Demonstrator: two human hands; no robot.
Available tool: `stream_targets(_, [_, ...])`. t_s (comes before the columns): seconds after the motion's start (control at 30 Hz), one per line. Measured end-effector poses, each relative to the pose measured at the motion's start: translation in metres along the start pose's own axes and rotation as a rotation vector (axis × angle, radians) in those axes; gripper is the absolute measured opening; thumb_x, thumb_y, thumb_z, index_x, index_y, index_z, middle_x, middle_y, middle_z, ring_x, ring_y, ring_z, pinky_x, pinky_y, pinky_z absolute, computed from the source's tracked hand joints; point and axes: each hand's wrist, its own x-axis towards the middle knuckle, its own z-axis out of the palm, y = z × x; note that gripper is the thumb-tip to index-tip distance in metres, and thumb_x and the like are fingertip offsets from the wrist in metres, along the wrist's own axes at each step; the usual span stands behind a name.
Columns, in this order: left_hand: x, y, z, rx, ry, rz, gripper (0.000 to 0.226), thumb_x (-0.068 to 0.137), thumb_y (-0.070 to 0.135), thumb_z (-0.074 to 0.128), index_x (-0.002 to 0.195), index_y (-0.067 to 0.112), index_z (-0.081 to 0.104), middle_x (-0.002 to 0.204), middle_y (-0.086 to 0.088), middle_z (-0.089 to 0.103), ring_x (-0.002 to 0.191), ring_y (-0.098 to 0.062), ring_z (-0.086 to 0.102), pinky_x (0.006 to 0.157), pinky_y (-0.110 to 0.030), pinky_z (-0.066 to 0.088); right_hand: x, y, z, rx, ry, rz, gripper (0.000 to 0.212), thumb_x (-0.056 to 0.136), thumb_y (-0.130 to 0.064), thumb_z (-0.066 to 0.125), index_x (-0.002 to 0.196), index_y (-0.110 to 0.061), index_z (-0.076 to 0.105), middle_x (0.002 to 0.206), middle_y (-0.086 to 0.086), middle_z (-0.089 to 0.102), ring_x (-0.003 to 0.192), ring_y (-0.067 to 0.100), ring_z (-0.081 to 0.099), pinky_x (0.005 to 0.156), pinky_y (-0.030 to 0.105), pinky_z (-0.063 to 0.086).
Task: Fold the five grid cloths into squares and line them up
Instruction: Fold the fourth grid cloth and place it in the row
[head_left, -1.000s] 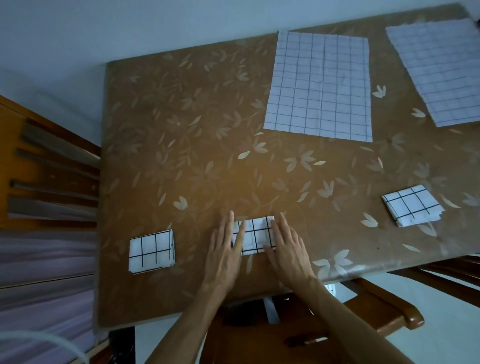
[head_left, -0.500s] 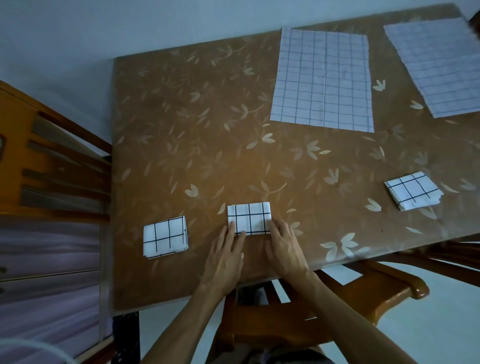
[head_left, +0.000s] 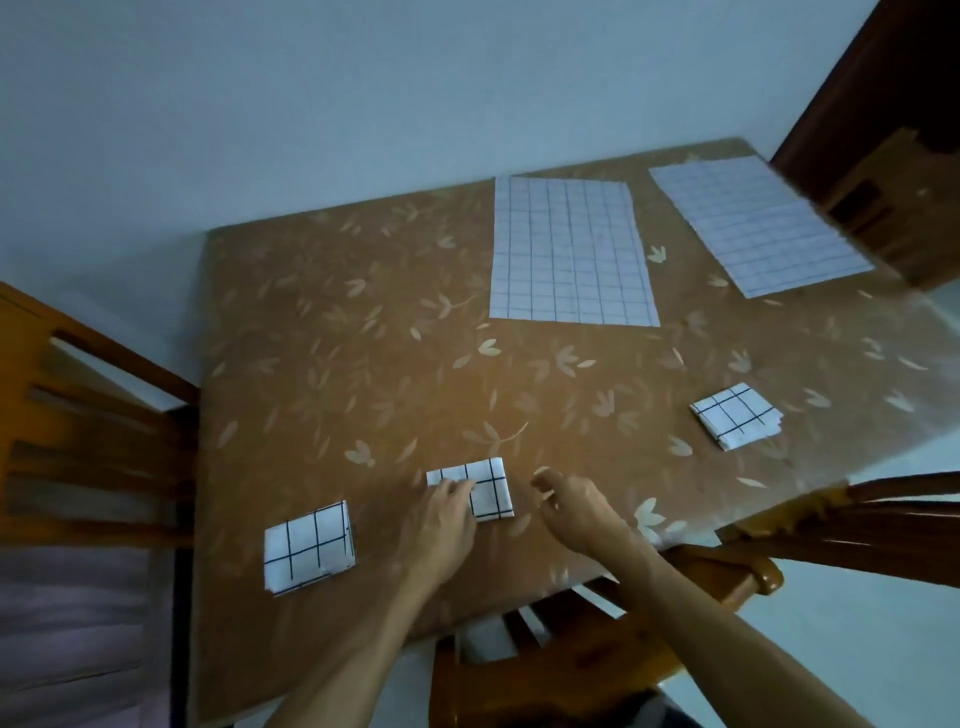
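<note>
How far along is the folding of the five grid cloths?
Done: three folded squares, the left square, the middle square and the right square. In hand: the left hand rests on the middle square; the right hand hovers beside it, holding nothing. Left: the centre flat cloth and the corner flat cloth, unfolded at the back, plus lining up; the right square sits askew.
</note>
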Motion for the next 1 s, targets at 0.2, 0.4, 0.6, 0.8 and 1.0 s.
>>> stream_targets(0.2, [0.052, 0.021, -0.026, 0.024, 0.025, -0.031, 0.023, 0.099, 0.024, 0.045, 0.117, 0.024, 0.059, 0.114, 0.002, 0.062, 0.103, -0.022, 0.061, 0.08, -0.036, 0.051, 0.03, 0.018, -0.057, -0.012, -0.001, 0.017, 0.041, 0.091, -0.01, 0.044, 0.126, -0.016, 0.065, 0.125, 0.006, 0.069, 0.112, 0.022, 0.064, 0.091, 0.03, 0.05])
stream_targets(0.4, [0.113, 0.065, -0.02, 0.028, 0.042, -0.05, 0.023, 0.099, 0.023, 0.045, 0.113, 0.024, 0.063, 0.106, 0.002, 0.063, 0.092, -0.022, 0.064, 0.069, -0.034, 0.05, 0.073, 0.076, -0.113, 0.041, 0.067, 0.007, 0.04, 0.088, -0.009, 0.05, 0.124, -0.014, 0.067, 0.127, 0.004, 0.068, 0.117, 0.023, 0.062, 0.104, 0.038, 0.046])
stream_targets(0.6, [0.207, 0.124, 0.018, -0.009, 0.113, -0.11, 0.019, 0.094, 0.018, 0.055, 0.108, 0.019, 0.068, 0.108, -0.003, 0.065, 0.101, -0.028, 0.063, 0.086, -0.039, 0.047, 0.144, 0.161, -0.171, 0.077, 0.108, 0.018, 0.036, 0.093, -0.009, 0.052, 0.127, -0.011, 0.064, 0.122, 0.011, 0.068, 0.115, 0.028, 0.063, 0.093, 0.036, 0.05])
stream_targets(0.8, [0.311, 0.167, 0.032, 0.016, 0.133, -0.243, 0.037, 0.099, 0.022, 0.052, 0.136, 0.02, 0.056, 0.15, -0.003, 0.046, 0.142, -0.025, 0.037, 0.117, -0.043, 0.029, 0.23, 0.225, -0.205, 0.039, 0.125, -0.003, 0.042, 0.088, -0.004, 0.05, 0.127, -0.012, 0.061, 0.133, 0.009, 0.063, 0.115, 0.037, 0.062, 0.096, 0.045, 0.05])
stream_targets(1.0, [0.387, 0.179, 0.046, 0.089, 0.151, -0.272, 0.047, 0.1, 0.023, 0.051, 0.145, 0.021, 0.042, 0.159, -0.006, 0.032, 0.151, -0.025, 0.017, 0.12, -0.046, 0.021, 0.301, 0.252, -0.201, 0.027, 0.098, -0.092, 0.055, 0.088, -0.007, 0.057, 0.141, -0.021, 0.052, 0.157, -0.001, 0.039, 0.136, 0.027, 0.044, 0.111, 0.045, 0.038])
